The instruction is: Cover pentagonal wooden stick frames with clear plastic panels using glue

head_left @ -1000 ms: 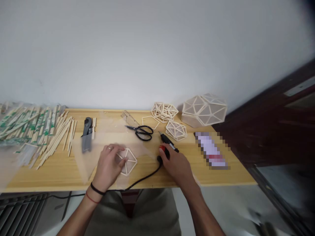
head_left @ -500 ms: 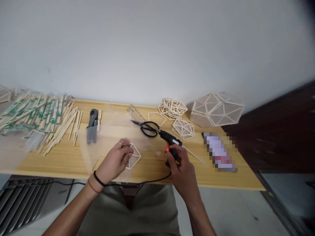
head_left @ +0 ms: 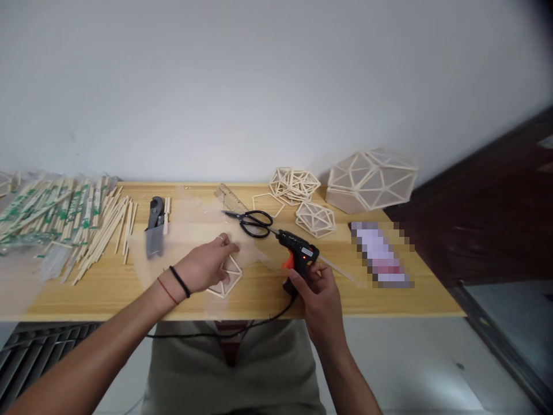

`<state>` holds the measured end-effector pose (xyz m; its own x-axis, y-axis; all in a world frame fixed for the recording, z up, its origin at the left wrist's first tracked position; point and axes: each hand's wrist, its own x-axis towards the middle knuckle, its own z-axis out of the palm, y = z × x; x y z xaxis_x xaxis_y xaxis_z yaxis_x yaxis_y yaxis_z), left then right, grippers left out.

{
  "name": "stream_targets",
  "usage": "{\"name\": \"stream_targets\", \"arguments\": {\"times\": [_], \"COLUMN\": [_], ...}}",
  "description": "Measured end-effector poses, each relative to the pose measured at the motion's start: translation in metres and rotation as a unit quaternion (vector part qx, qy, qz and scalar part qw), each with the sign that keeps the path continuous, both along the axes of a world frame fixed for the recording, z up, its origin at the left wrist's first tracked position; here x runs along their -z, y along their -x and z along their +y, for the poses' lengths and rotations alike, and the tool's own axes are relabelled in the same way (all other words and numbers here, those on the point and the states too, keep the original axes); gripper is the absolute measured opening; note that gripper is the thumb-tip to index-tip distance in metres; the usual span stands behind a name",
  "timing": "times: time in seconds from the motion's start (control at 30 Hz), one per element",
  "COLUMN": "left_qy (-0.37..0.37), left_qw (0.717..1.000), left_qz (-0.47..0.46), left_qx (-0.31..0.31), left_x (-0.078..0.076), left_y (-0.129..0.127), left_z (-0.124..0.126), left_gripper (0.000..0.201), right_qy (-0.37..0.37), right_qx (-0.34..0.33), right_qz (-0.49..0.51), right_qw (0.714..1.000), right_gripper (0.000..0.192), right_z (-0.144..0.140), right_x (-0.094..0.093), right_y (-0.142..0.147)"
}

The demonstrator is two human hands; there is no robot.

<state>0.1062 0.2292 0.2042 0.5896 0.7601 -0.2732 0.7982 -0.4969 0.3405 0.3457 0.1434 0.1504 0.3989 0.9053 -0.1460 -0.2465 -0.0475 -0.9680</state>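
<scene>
My left hand [head_left: 206, 264] presses down on a small hexagonal stick frame [head_left: 228, 279] that lies on a translucent sheet [head_left: 190, 239] on the wooden table [head_left: 108, 288]. My right hand [head_left: 317, 291] grips a black glue gun [head_left: 297, 253] with an orange trigger, held above the table with its nozzle pointing left and away, toward the scissors [head_left: 254, 221]. A clear glue stick [head_left: 339, 269] juts from the gun's back. Its black cord [head_left: 242, 327] hangs over the table's front edge.
Loose and wrapped chopsticks [head_left: 64, 222] pile at the left. A grey cutter [head_left: 154, 227] and a ruler [head_left: 231, 199] lie behind the sheet. Several stick frames [head_left: 296, 184] and a large faceted stick shell [head_left: 371, 178] stand at the back right. A pixelated flat object [head_left: 380, 255] lies at right.
My right hand picked the glue gun up from the table and raised it. My left hand stayed on the hexagonal frame.
</scene>
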Motion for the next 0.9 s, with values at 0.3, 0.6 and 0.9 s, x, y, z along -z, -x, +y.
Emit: {"name": "stream_targets", "arguments": {"times": [0.3,0.6,0.9], "left_qy": [-0.002,0.01,0.066], "left_qw": [0.99,0.988,0.995], "left_qz": [0.122,0.114,0.066], "left_qx": [0.067,0.105,0.047], "left_x": [-0.02,-0.019,-0.026], "left_y": [-0.025,-0.017,0.0], "left_z": [0.027,0.034,0.037], "left_gripper": [0.051,0.044,0.041], "right_qy": [-0.016,-0.02,-0.015], "right_qx": [-0.012,-0.018,-0.034], "right_qz": [0.038,0.042,0.038], "right_qw": [0.999,0.999,0.999], "right_gripper": [0.062,0.059,0.057], "right_z": [0.006,0.005,0.004], "right_x": [0.002,0.001,0.001], "right_y": [-0.004,-0.003,-0.003]}}
